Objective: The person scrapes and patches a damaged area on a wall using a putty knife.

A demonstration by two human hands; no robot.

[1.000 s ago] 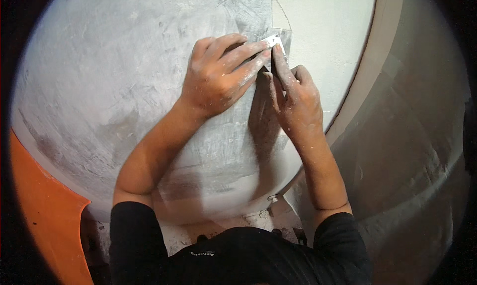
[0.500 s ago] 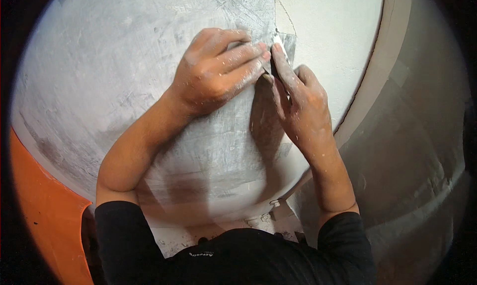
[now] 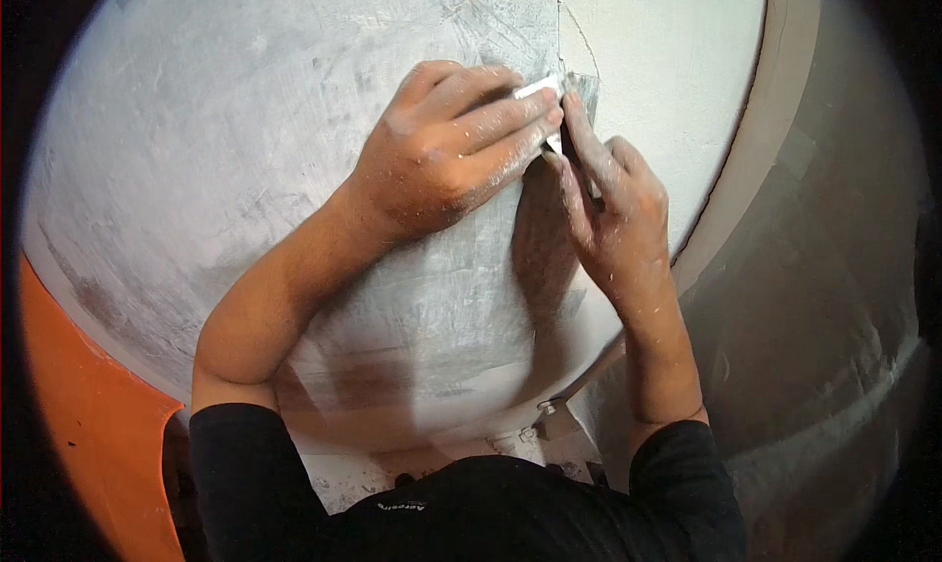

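Note:
My left hand point(image 3: 437, 150) is closed, its dusty fingers bent over a thin flat blade smeared white point(image 3: 538, 87). The blade's white face shows past the fingertips, against the wall; the rest lies hidden under the fingers. My right hand point(image 3: 618, 194) is just to the right, fingertips almost meeting the left ones. Its index finger stretches up along the edge of a second thin blade, a dark and white sliver point(image 3: 554, 145) of which shows between the hands. Both hands are speckled with white. Behind them is the wall point(image 3: 245, 121), coated in streaky grey-white filler.
A thin crack line point(image 3: 579, 32) runs through the paler wall area above my hands. At right, beyond a dark gap at the wall's edge, hangs a grey sheet point(image 3: 814, 317). An orange panel point(image 3: 88, 405) stands at lower left. Pipe fittings point(image 3: 545, 405) sit low down.
Both hands have shifted slightly right along the wall. A white blade face now shows beyond the left fingertips; the white edge that was under the right index finger is hidden.

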